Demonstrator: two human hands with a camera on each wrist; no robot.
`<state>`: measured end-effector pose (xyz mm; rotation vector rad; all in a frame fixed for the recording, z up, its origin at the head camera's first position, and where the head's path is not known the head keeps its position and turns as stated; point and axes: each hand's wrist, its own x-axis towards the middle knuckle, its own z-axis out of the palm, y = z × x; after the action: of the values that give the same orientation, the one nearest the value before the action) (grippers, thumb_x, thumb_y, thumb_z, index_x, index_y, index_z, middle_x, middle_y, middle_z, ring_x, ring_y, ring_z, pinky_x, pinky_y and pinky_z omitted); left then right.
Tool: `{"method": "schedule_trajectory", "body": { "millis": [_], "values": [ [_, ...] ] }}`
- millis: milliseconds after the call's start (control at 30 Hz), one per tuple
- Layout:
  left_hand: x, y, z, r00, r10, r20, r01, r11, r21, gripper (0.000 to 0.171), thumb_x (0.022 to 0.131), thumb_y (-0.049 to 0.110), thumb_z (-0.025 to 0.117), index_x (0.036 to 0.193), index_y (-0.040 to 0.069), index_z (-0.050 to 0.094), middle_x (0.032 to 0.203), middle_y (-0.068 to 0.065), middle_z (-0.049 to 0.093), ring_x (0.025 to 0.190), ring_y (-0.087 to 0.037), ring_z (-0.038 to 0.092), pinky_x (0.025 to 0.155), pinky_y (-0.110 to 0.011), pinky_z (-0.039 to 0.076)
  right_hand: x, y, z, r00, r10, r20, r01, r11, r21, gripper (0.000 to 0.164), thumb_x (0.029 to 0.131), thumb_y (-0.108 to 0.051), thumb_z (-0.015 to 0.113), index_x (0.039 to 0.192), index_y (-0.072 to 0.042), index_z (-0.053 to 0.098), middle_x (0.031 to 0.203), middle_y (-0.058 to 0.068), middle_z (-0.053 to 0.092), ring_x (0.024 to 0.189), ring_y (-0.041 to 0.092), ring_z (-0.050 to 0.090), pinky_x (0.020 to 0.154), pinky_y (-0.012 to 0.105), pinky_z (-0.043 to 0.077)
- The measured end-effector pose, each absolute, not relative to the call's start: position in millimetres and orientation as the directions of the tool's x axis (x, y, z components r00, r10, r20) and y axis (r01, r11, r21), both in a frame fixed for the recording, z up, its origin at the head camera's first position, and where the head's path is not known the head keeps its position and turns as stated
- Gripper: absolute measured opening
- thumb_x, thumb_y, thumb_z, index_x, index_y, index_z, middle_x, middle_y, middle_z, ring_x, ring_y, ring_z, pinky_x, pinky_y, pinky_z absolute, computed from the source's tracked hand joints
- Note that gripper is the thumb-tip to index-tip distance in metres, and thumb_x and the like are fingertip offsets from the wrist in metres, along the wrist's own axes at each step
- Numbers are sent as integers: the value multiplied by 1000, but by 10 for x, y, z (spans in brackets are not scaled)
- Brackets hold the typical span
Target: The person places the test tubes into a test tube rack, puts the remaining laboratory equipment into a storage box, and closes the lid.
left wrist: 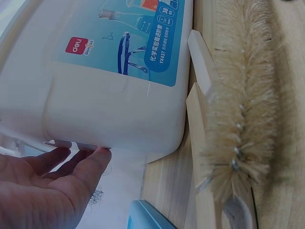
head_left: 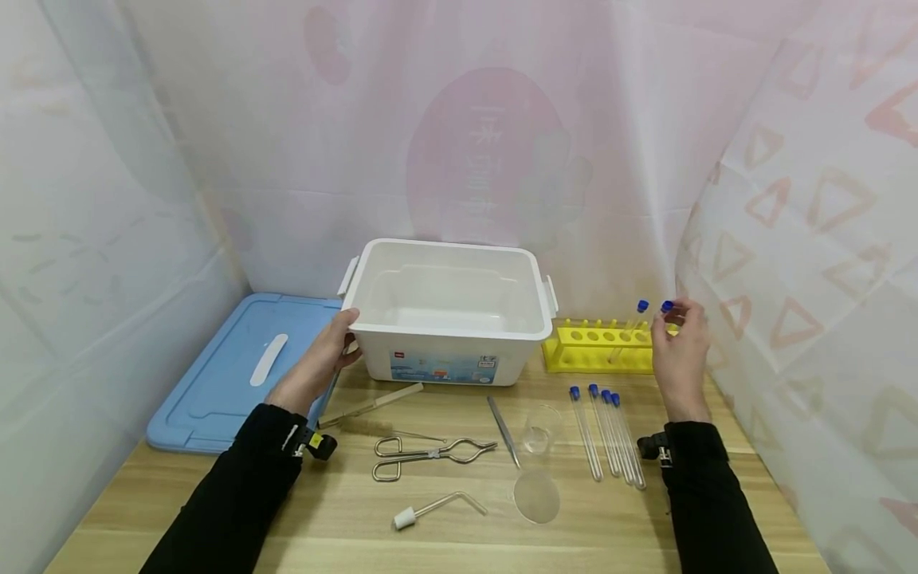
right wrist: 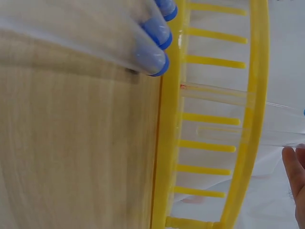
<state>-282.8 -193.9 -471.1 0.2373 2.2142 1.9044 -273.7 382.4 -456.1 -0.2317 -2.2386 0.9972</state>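
Left grip [head_left: 321,355]: clamped on the front left corner of 1 white bin [head_left: 445,344]; blue lid [head_left: 229,351] to its left.
Right grip [head_left: 680,351]: fingertips together on 1 blue-capped test tube [head_left: 667,307], lower end within the yellow rack [head_left: 574,367] beside this grip.
Same rack: 1 further tube [head_left: 629,331], left of the right grip.
Surface [head_left: 602,534], nearer the camera than the right grip: 4 capped tubes [head_left: 606,437], lying down.

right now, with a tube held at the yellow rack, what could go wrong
The tube in the right hand has its lower end short of the rack base, so it could drop if released. It might knock the neighbouring tube. Loose tubes beside the right sleeve could roll if brushed.
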Motion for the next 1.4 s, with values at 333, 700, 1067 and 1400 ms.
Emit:
{"method": "schedule_trajectory", "body": {
  "millis": [333,700,1067,1400],
  "values": [
    [-2827,-1944,-4716,-964,260,-53,-13,153,988,87,124,66,30,191,16,9,197,-24,10,186,-49,9,153,-71,25,-2776,3859,-4667,-784,385,487,-74,721,-689,37,123,-13,59,156,2,53,147,28,63,138,42,70,103,27,62],
    [-2828,-1934,-4703,-964,260,-52,-14,147,989,87,123,64,29,191,14,7,196,-27,11,186,-48,10,152,-75,23,-2788,3876,-4683,-786,372,494,-79,732,-677,38,122,-12,61,157,3,53,147,29,62,137,44,70,95,12,52],
    [-2827,-1938,-4704,-964,262,-50,-9,154,988,87,124,64,29,191,14,6,197,-27,9,186,-49,9,152,-74,23,-2772,3883,-4672,-808,371,457,-48,732,-680,40,124,-17,58,158,1,52,148,29,62,139,44,70,103,34,63],
    [-2831,-1967,-4720,-959,279,-42,0,149,989,87,123,65,29,191,14,9,196,-27,12,186,-50,9,152,-73,24,-2744,3912,-4638,-827,354,437,-50,728,-683,42,123,-18,60,159,2,50,148,30,62,139,47,70,89,6,43]
  ]
}}
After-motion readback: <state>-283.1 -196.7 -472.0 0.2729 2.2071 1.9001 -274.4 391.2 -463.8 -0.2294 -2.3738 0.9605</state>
